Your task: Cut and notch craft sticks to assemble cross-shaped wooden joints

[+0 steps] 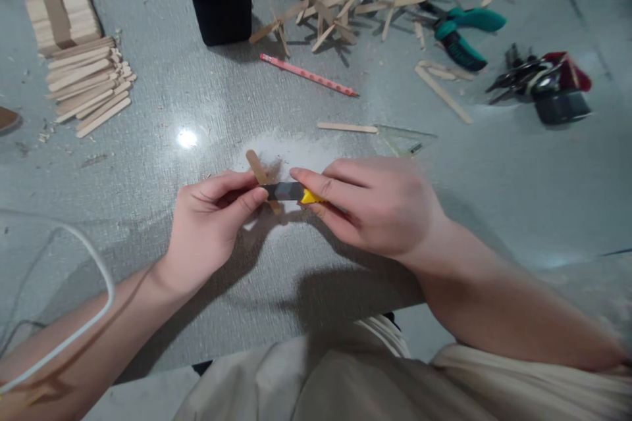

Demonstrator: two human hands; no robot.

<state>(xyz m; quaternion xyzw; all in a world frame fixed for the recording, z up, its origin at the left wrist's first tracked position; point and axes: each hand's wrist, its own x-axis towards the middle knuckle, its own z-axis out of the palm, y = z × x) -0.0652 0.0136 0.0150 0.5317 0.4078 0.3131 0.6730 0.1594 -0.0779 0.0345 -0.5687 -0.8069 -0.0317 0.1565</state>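
Note:
Near the middle of the head view, my left hand (212,220) pinches a small wooden stick (257,168), which slants down to the right with its lower end showing under the blade. My right hand (375,204) is closed around a yellow cutter (311,196), mostly hidden by the fingers. The cutter's dark blade (286,191) points left and lies across the stick, close to my left thumb. Beneath both hands is a patch of white dust on the grey table (276,283).
A black container (222,0) stands at the back, beside joined sticks (336,6). Loose sticks (89,82) lie left. Further right are a pink pencil (311,75), teal pliers (459,39), a clear set square (402,138) and dark tools (548,82). A white cable (101,263) crosses my left forearm.

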